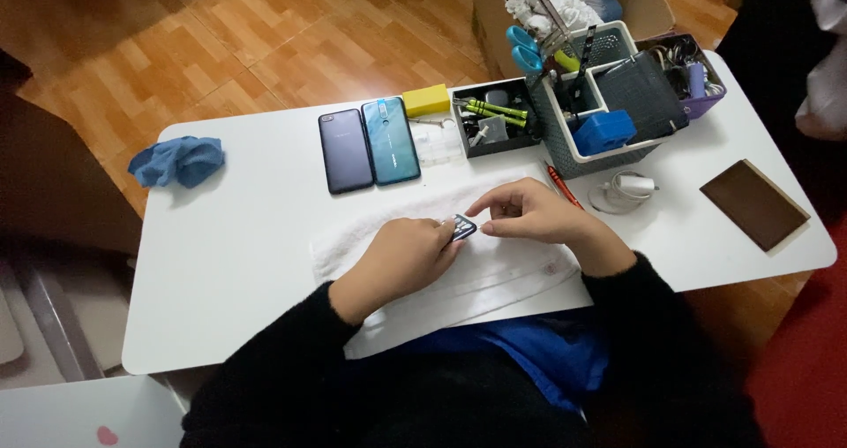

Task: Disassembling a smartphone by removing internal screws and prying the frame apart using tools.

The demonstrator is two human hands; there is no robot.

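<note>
From the head view I see my left hand (401, 258) pinching a small dark flat part (463, 227) at its fingertips, fingers closed on its left end, above the white towel (520, 276) spread on the table (247, 236). The part's long axis runs roughly left to right, its free end pointing at my right hand (529, 211), which sits just beside it. The right fingers (494, 203) are curled together, forefinger tip nearly touching the part; I cannot tell whether they grip anything.
</note>
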